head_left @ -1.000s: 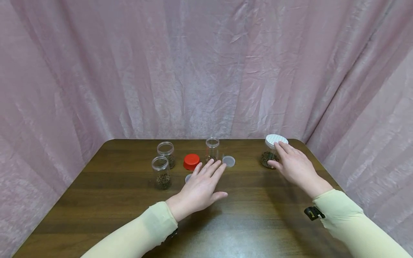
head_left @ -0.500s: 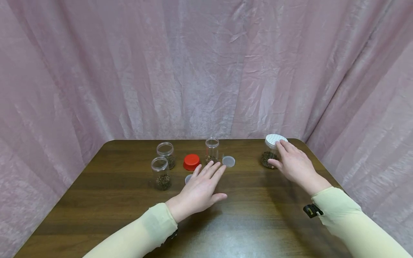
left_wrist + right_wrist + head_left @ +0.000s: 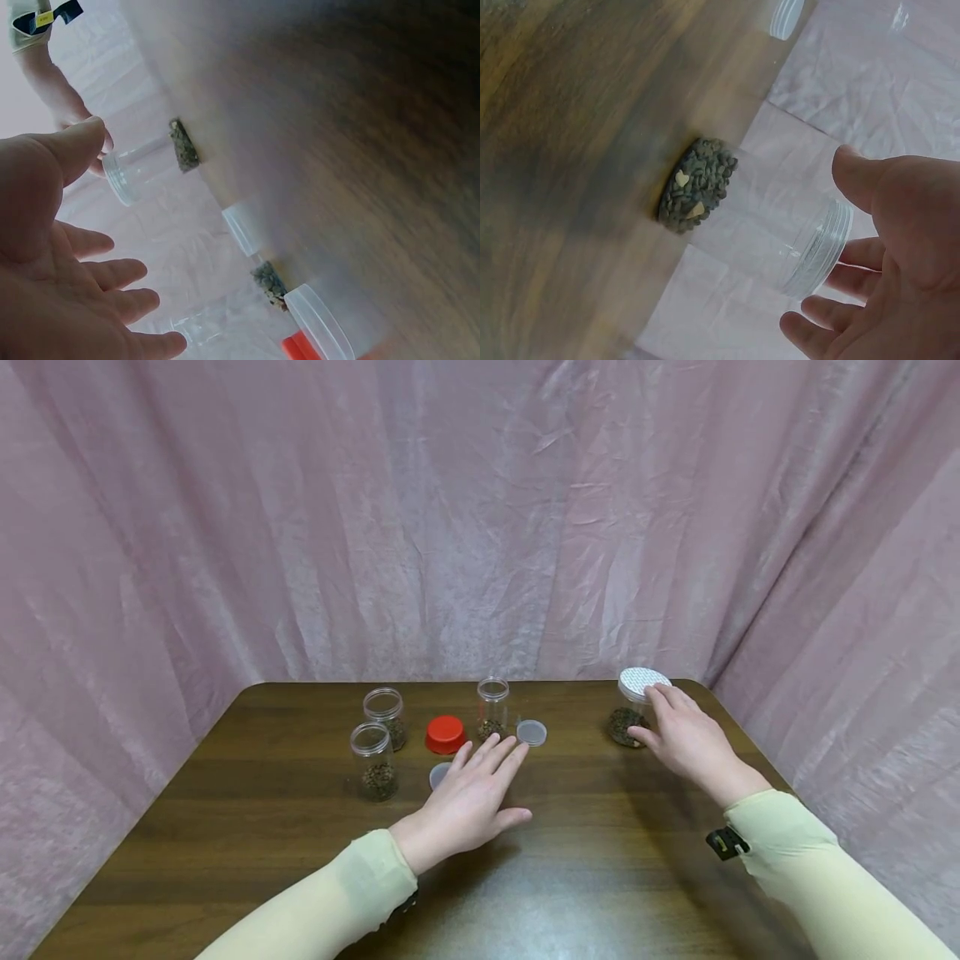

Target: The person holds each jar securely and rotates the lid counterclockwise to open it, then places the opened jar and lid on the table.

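Observation:
My left hand (image 3: 465, 806) is held over the middle of the table with its fingers straight and spread, holding nothing. A clear lid (image 3: 439, 774) lies partly hidden beyond its fingers. My right hand (image 3: 688, 739) is beside a clear jar (image 3: 742, 206) at the right, with fingers extended near its pale lid (image 3: 643, 682). In the right wrist view the thumb stands off the jar; the fingers lie behind the lid's rim, and whether they touch it I cannot tell. Dark brown granules (image 3: 697, 184) with a couple of pale bits fill the bottom of this upright jar.
Two lidless jars (image 3: 373, 764) with brown granules stand at the left. A red cap (image 3: 446, 735) sits at centre, next to another lidless jar (image 3: 492, 706). A greyish clear lid (image 3: 532, 732) lies to its right. Pink curtains (image 3: 480, 527) hang behind the wooden table (image 3: 247, 827).
My right hand has shifted slightly to the right, its fingers covering less of the jar's lid. The left hand stays almost where it was, fingers spread.

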`<state>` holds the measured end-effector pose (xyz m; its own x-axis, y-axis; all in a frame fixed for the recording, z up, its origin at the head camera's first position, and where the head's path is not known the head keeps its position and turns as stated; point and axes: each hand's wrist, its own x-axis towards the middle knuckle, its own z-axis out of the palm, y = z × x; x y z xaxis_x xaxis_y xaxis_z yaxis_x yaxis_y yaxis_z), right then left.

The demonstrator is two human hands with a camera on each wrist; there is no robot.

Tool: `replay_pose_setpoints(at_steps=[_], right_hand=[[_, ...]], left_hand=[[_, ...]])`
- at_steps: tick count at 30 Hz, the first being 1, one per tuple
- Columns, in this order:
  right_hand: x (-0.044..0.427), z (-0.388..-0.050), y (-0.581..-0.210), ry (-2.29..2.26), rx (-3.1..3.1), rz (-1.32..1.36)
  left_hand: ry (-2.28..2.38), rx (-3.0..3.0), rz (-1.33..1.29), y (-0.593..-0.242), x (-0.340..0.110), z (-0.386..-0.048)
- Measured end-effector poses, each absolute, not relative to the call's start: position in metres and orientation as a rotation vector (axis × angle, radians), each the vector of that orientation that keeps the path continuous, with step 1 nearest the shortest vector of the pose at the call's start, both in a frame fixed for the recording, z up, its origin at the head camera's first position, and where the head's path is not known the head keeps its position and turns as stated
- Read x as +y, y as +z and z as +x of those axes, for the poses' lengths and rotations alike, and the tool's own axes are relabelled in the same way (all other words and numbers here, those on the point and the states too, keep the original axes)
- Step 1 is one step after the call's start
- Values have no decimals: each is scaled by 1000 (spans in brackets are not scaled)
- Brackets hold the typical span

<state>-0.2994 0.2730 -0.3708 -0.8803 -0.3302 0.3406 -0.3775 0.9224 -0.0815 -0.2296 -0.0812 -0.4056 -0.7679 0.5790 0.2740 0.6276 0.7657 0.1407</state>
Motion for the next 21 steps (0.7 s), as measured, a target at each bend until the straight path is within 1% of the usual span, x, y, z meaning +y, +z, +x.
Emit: replay_pose_setpoints(at_steps=[14, 21], right_hand=[[272, -303, -367, 231, -2794, 535], [267, -297, -365, 230, -2739, 592]], left_hand=[[-338, -2771, -943, -408, -82, -229], [-383, -2793, -938, -407, -84, -230]])
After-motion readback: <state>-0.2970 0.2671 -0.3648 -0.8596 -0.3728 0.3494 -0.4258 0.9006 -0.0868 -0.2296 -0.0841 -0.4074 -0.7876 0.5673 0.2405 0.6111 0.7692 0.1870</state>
